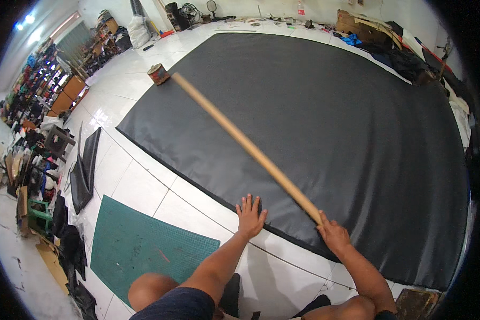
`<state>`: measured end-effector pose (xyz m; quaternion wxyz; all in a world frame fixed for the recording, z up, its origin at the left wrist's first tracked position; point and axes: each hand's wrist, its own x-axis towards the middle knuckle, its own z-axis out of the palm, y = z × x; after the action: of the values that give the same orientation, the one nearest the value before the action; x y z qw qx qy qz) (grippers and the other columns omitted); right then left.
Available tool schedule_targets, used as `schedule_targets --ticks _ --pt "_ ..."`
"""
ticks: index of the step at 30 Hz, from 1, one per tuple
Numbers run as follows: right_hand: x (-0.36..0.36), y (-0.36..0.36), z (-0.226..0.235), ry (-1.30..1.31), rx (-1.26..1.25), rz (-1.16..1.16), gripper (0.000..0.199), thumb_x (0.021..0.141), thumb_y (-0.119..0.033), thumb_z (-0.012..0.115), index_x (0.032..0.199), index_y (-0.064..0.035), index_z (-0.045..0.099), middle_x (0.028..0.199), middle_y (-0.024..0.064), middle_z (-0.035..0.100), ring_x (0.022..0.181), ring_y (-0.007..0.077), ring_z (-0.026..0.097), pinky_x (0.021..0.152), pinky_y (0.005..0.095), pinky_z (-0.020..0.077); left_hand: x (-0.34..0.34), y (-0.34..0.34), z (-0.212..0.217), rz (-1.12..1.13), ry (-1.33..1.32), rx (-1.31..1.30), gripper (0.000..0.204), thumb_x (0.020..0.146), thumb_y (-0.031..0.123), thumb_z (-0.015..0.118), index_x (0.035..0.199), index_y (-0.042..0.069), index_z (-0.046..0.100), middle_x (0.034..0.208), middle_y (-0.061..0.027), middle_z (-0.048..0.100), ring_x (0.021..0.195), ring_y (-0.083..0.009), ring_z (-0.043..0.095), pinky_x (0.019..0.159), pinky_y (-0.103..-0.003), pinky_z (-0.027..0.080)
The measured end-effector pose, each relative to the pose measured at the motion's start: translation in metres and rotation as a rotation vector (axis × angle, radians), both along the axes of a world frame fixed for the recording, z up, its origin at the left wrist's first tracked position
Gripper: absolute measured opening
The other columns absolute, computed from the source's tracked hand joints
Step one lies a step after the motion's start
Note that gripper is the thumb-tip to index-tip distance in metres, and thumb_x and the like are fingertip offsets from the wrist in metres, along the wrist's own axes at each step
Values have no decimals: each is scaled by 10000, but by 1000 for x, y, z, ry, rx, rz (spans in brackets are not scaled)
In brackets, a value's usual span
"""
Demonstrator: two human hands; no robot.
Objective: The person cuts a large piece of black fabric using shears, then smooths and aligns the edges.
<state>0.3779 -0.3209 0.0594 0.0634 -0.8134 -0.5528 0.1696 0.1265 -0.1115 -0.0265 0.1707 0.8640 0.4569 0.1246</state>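
Note:
A large black sheet (314, 101), like synthetic leather, lies spread over the white tiled floor. Fingers apart, my left hand (250, 217) rests flat on the sheet's near edge and holds nothing. My right hand (333, 234) is closed round the near end of a long wooden stick (245, 141), which lies slantwise across the sheet toward the far left. At the stick's far end, a rusty red tin can (158, 74) stands by the sheet's left edge.
A green cutting mat (149, 240) lies at the lower left, near my knee. Folded black material (85, 170) sits beyond it. Clutter lines the left wall, with a dark stool (58, 141). Cardboard (352, 22) and dark cloth are heaped at the far right.

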Motion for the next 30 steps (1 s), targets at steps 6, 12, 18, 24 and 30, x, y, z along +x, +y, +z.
schedule_targets --ticks 6,12,18,24,30 --pt "-56 24 19 115 -57 314 587 957 -470 518 1479 -245 373 851 178 635 742 375 662 666 474 551 -21 -11 25 761 -449 -191 478 970 394 495 1247 6 540 1256 -217 559 1183 -380 497 980 -470 369" --pt "-103 43 43 247 -89 391 579 962 -483 500 1475 -249 365 965 196 643 853 369 655 741 493 529 -24 -13 27 794 -794 -288 711 868 398 667 1261 -122 385 1150 -292 564 1067 -424 572 993 -436 402" --pt "-64 -9 33 312 30 287 563 943 -504 519 1400 -179 479 1121 186 595 1074 344 573 906 468 451 -45 -20 -10 896 -652 -322 638 881 281 660 1273 -136 378 1191 -317 544 1109 -434 553 1003 -466 411" --pt "52 -97 -16 -19 160 -446 568 945 -445 543 1406 -125 459 1308 185 504 1199 362 486 1015 490 360 -104 -28 -12 930 243 -168 710 827 398 721 1238 -115 454 1216 -278 536 1115 -381 549 963 -488 443" --pt "111 -169 -29 -201 -53 -818 769 913 -666 425 1513 -202 296 1539 171 270 1429 364 233 1141 568 201 -22 -17 16 -147 -55 216 749 813 418 725 1381 8 457 1423 -231 409 1271 -437 420 1057 -536 342"
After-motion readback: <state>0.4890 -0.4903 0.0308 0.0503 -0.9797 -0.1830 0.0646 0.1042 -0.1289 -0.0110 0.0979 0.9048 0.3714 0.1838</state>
